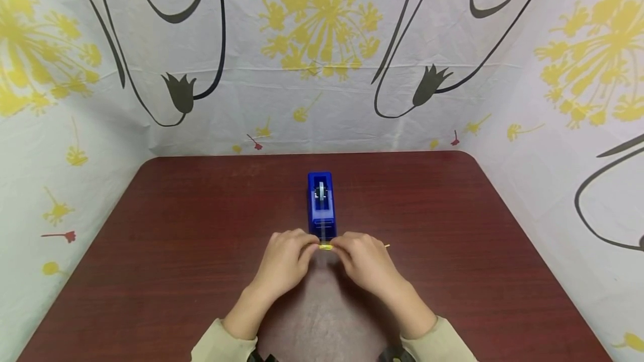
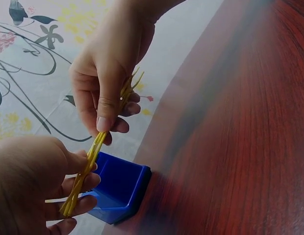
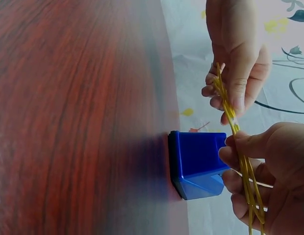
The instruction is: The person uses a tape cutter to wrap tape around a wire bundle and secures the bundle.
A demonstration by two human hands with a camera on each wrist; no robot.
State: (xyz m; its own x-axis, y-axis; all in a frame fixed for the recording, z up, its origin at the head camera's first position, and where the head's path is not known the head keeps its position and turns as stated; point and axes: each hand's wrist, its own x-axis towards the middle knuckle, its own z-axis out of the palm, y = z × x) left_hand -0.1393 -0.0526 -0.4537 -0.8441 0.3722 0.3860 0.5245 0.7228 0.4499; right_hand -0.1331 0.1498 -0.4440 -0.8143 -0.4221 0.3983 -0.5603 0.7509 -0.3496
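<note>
A bundle of thin yellow strands (image 1: 326, 247) is stretched between my two hands. Thumb and fingers of my left hand (image 1: 288, 257) pinch its left part, while my right hand (image 1: 367, 258) pinches the right part. The fingertips are close together, with a short length of bundle showing between them. Several strand ends fan out past the fingers in the right wrist view. Directly behind the bundle stands a blue tape dispenser (image 1: 313, 208) with a clear roll (image 1: 321, 190). Whether tape touches the strands I cannot tell.
A dark red-brown wooden table (image 1: 211, 211) lies beneath the hands. White cloth (image 1: 342, 116) with yellow flowers and grey stems hangs behind and at both sides. One pale thin end (image 1: 387, 246) sticks out beyond the right hand.
</note>
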